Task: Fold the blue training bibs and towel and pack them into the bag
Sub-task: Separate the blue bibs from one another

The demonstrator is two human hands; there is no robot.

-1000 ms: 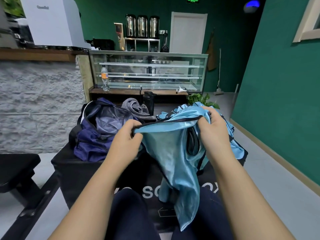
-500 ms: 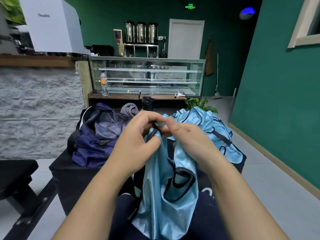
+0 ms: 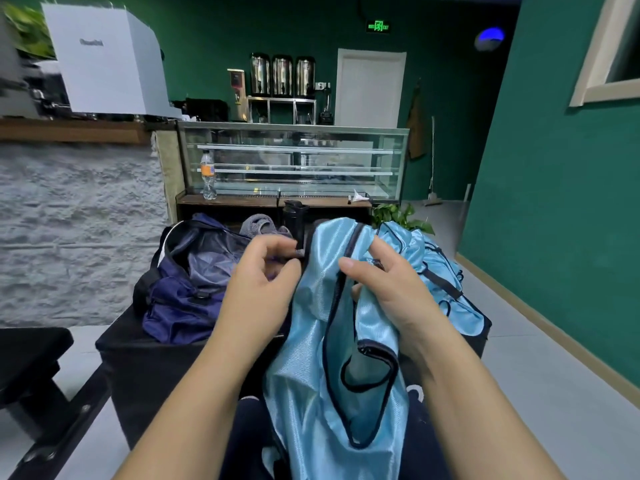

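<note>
Head view, left hand [image 3: 266,271] with curled fingers pinching the dark-trimmed edge of a blue bib [image 3: 332,358], right hand [image 3: 391,292] gripping its bunched cloth, bib hanging over the lap, open navy bag [image 3: 183,289] on the black box [image 3: 145,368] to the left, more bibs [image 3: 443,271] heaped right, grey towel [image 3: 259,225] behind the bag

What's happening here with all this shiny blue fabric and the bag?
A person is sorting a light blue training bib held up over their lap. The right hand grips its upper part; the left hand pinches its dark-trimmed edge. The navy duffel bag sits open on the black box in front, with more blue bibs piled beside it and a grey towel behind.
</note>
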